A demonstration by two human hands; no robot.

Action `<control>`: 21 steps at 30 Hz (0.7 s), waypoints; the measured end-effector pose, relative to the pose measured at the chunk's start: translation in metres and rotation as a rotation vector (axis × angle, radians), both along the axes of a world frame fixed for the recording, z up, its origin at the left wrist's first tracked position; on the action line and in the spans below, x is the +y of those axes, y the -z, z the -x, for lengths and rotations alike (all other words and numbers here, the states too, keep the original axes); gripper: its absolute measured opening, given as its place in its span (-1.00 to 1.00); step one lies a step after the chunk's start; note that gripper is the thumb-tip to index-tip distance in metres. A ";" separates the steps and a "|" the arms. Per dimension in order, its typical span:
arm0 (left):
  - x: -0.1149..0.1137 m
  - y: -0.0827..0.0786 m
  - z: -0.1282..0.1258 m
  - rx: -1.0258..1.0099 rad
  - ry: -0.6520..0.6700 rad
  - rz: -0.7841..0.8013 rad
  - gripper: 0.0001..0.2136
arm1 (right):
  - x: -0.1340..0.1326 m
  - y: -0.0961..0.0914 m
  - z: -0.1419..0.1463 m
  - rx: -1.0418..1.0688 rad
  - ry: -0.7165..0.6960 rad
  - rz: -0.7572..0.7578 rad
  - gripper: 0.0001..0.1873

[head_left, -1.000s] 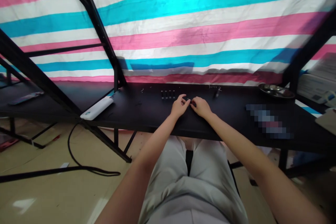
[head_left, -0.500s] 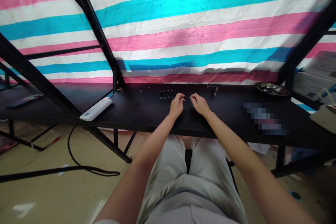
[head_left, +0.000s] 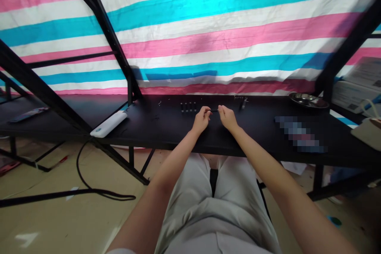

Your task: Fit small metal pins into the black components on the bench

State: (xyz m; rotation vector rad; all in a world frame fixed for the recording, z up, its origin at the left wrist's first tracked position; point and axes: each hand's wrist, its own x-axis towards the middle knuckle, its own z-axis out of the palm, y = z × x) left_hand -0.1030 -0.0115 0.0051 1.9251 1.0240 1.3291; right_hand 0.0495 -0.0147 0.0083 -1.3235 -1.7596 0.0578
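Observation:
Between my two hands runs a thin dark tube-like piece [head_left: 214, 110], too small to name exactly. My left hand [head_left: 203, 119] pinches one end of it, fingers closed. At the other end, the closed fingers of my right hand [head_left: 227, 117] grip it too. Just left of my hands, several small dark cylinders with pale ends [head_left: 188, 107] stand in a row on the black table [head_left: 166, 129]. To the right and behind lie a similar small piece [head_left: 243, 104] and some tiny white bits [head_left: 238, 97].
A white power-bank-like box [head_left: 109, 124] lies at the left by a black frame post. Toward the right are a shiny metal dish [head_left: 308, 101] and a blurred-out flat object [head_left: 300, 135]. White boxes [head_left: 355, 91] are stacked beyond the table's right end. A striped sheet [head_left: 208, 39] hangs behind.
My right hand has moved slightly right, away from my left hand, so more of the dark piece shows between them. The other things stay put.

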 end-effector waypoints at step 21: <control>0.003 0.002 0.003 0.080 -0.231 -0.038 -0.75 | -0.006 -0.002 0.008 -0.119 -0.053 -0.004 -0.61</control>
